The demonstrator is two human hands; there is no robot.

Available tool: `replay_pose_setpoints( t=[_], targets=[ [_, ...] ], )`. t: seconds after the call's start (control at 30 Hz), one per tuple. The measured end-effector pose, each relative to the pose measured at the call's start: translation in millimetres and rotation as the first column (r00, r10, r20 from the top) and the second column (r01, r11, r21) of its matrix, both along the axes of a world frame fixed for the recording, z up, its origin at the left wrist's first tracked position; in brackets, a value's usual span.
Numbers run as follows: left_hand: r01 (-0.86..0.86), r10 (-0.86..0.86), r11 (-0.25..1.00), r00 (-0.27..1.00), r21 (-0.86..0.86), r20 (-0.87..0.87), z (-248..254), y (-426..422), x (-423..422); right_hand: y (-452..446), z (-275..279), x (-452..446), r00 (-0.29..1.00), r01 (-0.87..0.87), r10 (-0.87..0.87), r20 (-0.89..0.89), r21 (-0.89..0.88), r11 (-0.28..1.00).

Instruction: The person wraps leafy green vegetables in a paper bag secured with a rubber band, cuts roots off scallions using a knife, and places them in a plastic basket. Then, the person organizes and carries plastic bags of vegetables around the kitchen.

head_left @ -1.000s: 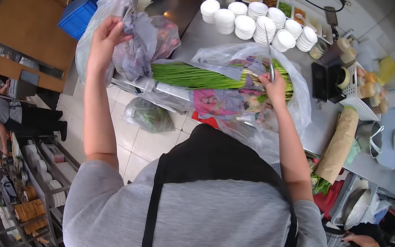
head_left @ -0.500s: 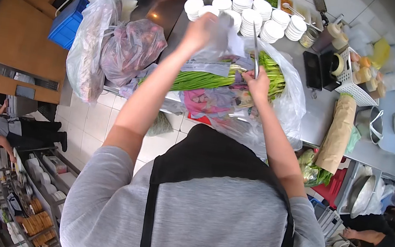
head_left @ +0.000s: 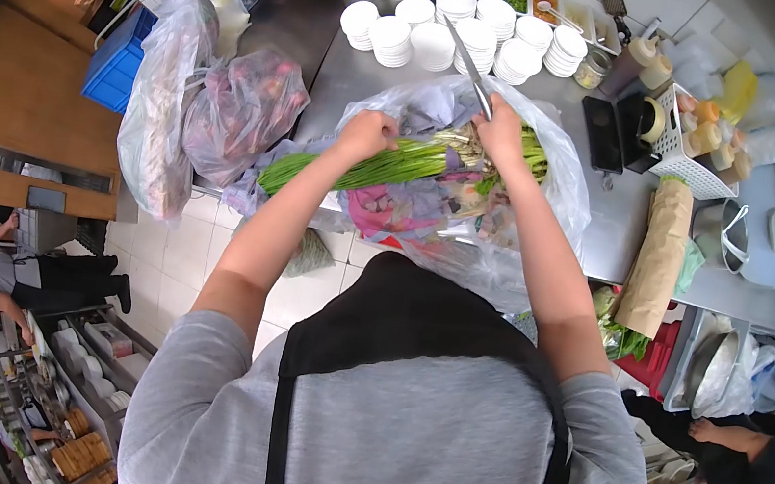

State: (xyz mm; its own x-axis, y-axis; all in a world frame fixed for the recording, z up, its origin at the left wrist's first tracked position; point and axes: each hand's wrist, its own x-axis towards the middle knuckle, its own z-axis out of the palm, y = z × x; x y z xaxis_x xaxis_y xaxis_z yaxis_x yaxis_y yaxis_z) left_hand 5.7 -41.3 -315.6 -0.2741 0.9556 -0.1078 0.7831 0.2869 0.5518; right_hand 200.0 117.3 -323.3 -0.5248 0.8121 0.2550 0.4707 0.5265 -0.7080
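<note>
Though pale-ended, green stalks (head_left: 398,166); right grip (head_left: 500,131) around knife (head_left: 469,67), left grip (head_left: 368,135) curled, contents unclear.

Gray short-sleeved shirt (head_left: 418,444), black apron (head_left: 415,330)

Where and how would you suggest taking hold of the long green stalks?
I'd grip the long green stalks around mid-length, from above: they lie flat in a narrow bundle, and the right hand holds the knife by their pale end.
</note>
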Motion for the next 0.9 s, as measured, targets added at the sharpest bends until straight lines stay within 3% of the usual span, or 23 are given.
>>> replay_pose_setpoints(
  t=[0.03, 0.1, 0.13, 0.17, 0.23, 0.27, 0.3, 0.37, 0.4, 0.43, 0.47, 0.5, 0.57, 0.67, 0.83, 0.9],
  targets=[
    [-0.002, 0.002, 1.0, 1.0, 0.005, 0.0, -4, 10, -12, 0, 2, -4, 1.0, 0.014, -0.012, -0.025, 0.1, 0.995],
    [-0.036, 0.076, 0.981, 0.976, -0.193, 0.203, -12, 28, -34, -3, 8, -10, 1.0, 0.004, -0.003, -0.015, 0.088, 0.996],
    [-0.003, 0.08, 0.977, 0.932, -0.213, 0.354, -10, 34, -43, -6, 13, -14, 0.999, -0.042, 0.042, 0.004, -0.035, 0.999],
    [-0.004, 0.084, 0.975, 0.931, -0.221, 0.356, -11, 38, -46, -9, 15, -15, 0.996, -0.083, 0.087, 0.018, -0.16, 0.984],
    [-0.336, 0.414, 0.908, 0.801, -0.248, 0.432, -15, 47, -51, -9, 11, -20, 0.992, -0.123, 0.117, -0.038, -0.245, 0.962],
    [-0.4, 0.505, 0.863, 0.67, -0.309, 0.544, -17, 48, -52, -7, 11, -20, 0.985, -0.144, 0.159, 0.061, -0.198, 0.97],
    [-0.399, 0.505, 0.863, 0.67, -0.309, 0.544, -16, 47, -50, -6, 12, -20, 0.968, -0.171, 0.195, 0.16, -0.152, 0.974],
    [-0.308, 0.383, 0.913, 0.874, -0.268, 0.299, -15, 45, -45, -2, 4, -22, 0.967, -0.164, 0.188, 0.172, -0.14, 0.976],
    [-0.308, 0.383, 0.913, 0.874, -0.269, 0.298, -7, 40, -34, -2, 6, -21, 0.961, -0.146, 0.165, 0.221, -0.097, 0.985],
    [-0.355, 0.357, 0.93, 0.934, 0.094, -0.002, 6, 31, -16, -3, 7, -21, 0.953, -0.13, 0.14, 0.269, -0.053, 0.99],
    [-0.25, 0.401, 0.864, 0.866, 0.438, -0.298, 15, 23, 2, -2, 6, -20, 0.953, -0.131, 0.142, 0.269, -0.057, 0.99],
    [-0.25, 0.401, 0.864, 0.866, 0.436, -0.3, 17, 17, 14, 0, 5, -18, 0.953, -0.175, 0.199, 0.23, -0.121, 0.977],
    [-0.041, 0.137, 0.883, 0.975, 0.468, -0.173, 19, 11, 34, 1, 0, -19, 0.949, -0.219, 0.253, 0.188, -0.184, 0.958],
    [0.019, 0.078, 0.91, 0.974, 0.414, -0.215, -3, 12, 44, -2, -14, -21, 0.946, -0.243, 0.272, 0.173, -0.174, 0.954],
    [-0.083, 0.146, 0.959, 0.963, 0.269, -0.225, -12, 18, 44, -13, 4, -10, 0.94, -0.25, 0.223, 0.258, 0.077, 0.965],
    [-0.079, 0.12, 0.976, 0.972, 0.203, -0.2, -7, 16, 46, -10, 12, -5, 0.922, -0.271, 0.247, 0.297, 0.042, 0.962]
  ],
)
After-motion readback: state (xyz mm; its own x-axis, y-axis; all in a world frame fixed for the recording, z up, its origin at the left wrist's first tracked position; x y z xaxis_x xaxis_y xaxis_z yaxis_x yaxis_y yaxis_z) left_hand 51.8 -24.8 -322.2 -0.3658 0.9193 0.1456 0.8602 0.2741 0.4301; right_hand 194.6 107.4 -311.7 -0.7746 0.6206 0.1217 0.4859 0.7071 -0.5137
